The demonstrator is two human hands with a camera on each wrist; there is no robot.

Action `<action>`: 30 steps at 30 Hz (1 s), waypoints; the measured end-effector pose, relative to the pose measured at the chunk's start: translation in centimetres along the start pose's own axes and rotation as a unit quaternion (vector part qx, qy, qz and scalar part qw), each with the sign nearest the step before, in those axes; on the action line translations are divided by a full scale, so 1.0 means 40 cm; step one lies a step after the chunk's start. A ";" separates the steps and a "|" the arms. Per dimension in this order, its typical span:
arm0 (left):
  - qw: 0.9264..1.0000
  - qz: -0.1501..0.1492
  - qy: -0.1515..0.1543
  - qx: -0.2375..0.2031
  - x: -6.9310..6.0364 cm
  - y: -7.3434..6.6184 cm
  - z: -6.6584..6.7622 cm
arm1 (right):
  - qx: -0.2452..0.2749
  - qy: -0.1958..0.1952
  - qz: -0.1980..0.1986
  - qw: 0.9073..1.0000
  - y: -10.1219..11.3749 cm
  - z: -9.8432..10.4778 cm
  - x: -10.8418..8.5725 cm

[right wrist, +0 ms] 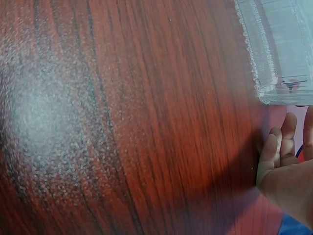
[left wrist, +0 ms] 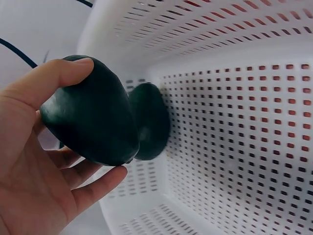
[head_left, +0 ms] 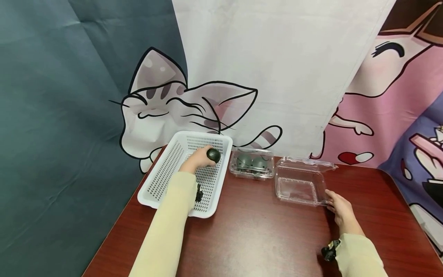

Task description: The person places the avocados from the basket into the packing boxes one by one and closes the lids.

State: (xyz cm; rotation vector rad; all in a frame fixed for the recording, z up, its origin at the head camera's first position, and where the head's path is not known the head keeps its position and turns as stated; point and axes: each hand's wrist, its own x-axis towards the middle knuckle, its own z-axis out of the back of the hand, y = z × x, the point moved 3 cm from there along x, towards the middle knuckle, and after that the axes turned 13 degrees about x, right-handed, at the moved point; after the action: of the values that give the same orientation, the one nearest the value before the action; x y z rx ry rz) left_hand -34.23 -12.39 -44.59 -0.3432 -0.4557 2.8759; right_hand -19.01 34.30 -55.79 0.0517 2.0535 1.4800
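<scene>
My left hand (head_left: pixel 200 158) grips a dark green avocado-like fruit (head_left: pixel 213 155) over the white perforated basket (head_left: pixel 147 188). In the left wrist view the thumb lies on top of the held fruit (left wrist: pixel 93 112) and the fingers beneath it; a second dark fruit (left wrist: pixel 149 121) rests in the basket behind. My right hand (head_left: pixel 340 207) is at the front right corner of an open clear plastic container (head_left: pixel 297 186), fingers loosely bent. In the right wrist view the hand (right wrist: pixel 288 166) is beside the container's corner (right wrist: pixel 274 88); whether it touches is unclear.
A closed clear container (head_left: pixel 252 163) with two dark round fruits stands between the basket and the open container. All stand on a reddish-brown wooden table (head_left: pixel 263 231). A cartoon-printed cloth (head_left: pixel 277 77) hangs behind the table's back edge.
</scene>
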 end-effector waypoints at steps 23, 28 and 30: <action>0.998 -0.036 -0.050 0.019 -0.010 -0.086 0.063 | 0.021 -0.015 -0.008 1.000 -0.001 0.000 0.001; 0.997 -0.045 -0.057 0.034 -0.005 -0.103 0.067 | 0.020 -0.016 -0.006 1.000 -0.001 0.001 0.002; 0.997 -0.045 -0.057 0.034 -0.004 -0.106 0.068 | 0.021 -0.015 -0.006 1.000 -0.001 0.001 0.003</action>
State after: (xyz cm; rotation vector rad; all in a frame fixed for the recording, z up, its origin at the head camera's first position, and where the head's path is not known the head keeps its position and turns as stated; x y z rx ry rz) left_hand -34.06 -9.22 -40.66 -0.1443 -0.3819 2.8236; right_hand -19.07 34.36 -55.88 0.0762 2.0569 1.4213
